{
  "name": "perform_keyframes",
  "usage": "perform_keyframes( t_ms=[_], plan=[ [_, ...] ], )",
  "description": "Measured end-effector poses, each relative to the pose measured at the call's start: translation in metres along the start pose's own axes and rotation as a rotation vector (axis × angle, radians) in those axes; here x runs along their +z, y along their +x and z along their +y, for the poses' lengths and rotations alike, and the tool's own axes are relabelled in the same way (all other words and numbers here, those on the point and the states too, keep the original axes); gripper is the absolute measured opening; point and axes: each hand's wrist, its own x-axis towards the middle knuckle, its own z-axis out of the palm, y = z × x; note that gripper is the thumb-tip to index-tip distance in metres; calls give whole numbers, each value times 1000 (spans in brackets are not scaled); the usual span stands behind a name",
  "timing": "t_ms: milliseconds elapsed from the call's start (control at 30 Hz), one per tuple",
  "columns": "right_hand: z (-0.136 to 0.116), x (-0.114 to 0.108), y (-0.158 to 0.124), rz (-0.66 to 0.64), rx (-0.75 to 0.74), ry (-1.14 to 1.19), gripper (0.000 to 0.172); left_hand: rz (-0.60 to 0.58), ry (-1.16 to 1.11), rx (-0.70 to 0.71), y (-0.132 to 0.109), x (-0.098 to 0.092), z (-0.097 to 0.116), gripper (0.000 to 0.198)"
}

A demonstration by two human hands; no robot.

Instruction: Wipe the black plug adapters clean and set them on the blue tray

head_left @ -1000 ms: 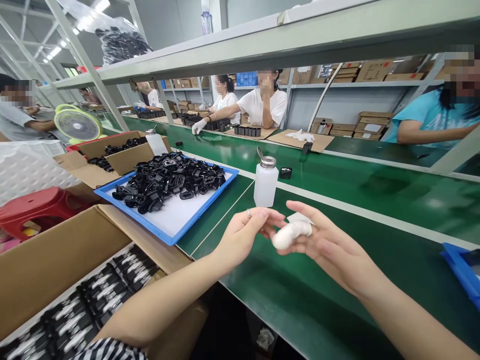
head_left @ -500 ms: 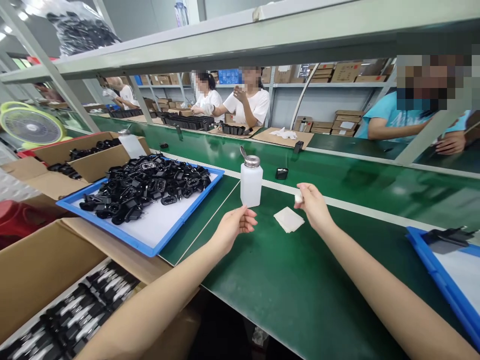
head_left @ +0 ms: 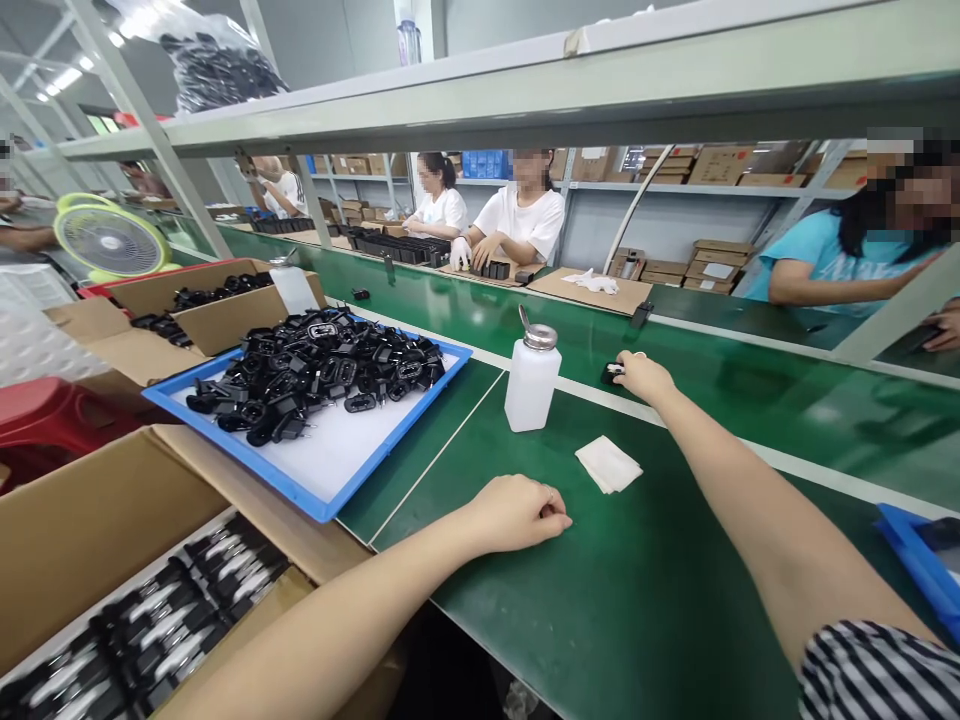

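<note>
My right hand (head_left: 646, 380) is stretched out to the far green strip, its fingers closed on a small black plug adapter (head_left: 611, 373). A sliver of something white shows at those fingers, mostly hidden. My left hand (head_left: 517, 512) rests on the green bench (head_left: 600, 600), fingers curled in, with nothing visible in them. Between and beyond my hands stands a white dispenser bottle (head_left: 532, 385) with its metal lid flipped up. Folded white cloth (head_left: 609, 464) lies to the right of the bottle.
A blue-rimmed tray (head_left: 322, 508) heaped with black plug parts (head_left: 330, 365) stands left. Below it sits a cardboard box (head_left: 75, 520) of packed adapters. Another blue tray (head_left: 911, 560) is at right. A shelf beam (head_left: 525, 110) crosses overhead. Co-workers sit across the line.
My right hand has moved forward from beside the cloth to the black adapter. My left hand has dropped nearer to me, its fingers curling in. The view has shifted left.
</note>
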Motion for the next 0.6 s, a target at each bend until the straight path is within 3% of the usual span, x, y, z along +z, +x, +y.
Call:
perform_keyframes(
  t_ms=[100, 200, 333, 400, 467, 533, 600],
  plan=[
    [0, -16, -24, -8, -30, -78, 27, -4, 9, -46, 2, 0, -1, 21],
    [-10, -24, -67, -31, -104, -68, 30, 7, -11, -118, 3, 0, -2, 21],
    [-34, -15, -134, -157, -384, 92, 27, -11, -85, -167, 5, 1, -5, 18],
    [-41, -8, -154, -220, -473, 172, 30, -26, -136, -180, 6, 1, -8, 18],
    [-40, -4, -159, -176, -426, 246, 32, -40, -173, -199, 6, 1, -9, 19],
    [-32, -3, -150, -61, -231, 267, 31, -48, -185, -228, 6, 2, -9, 23],
    [-21, -2, -135, -29, -22, 229, 30, -9, -167, -261, 7, 4, -8, 32]
  ],
)
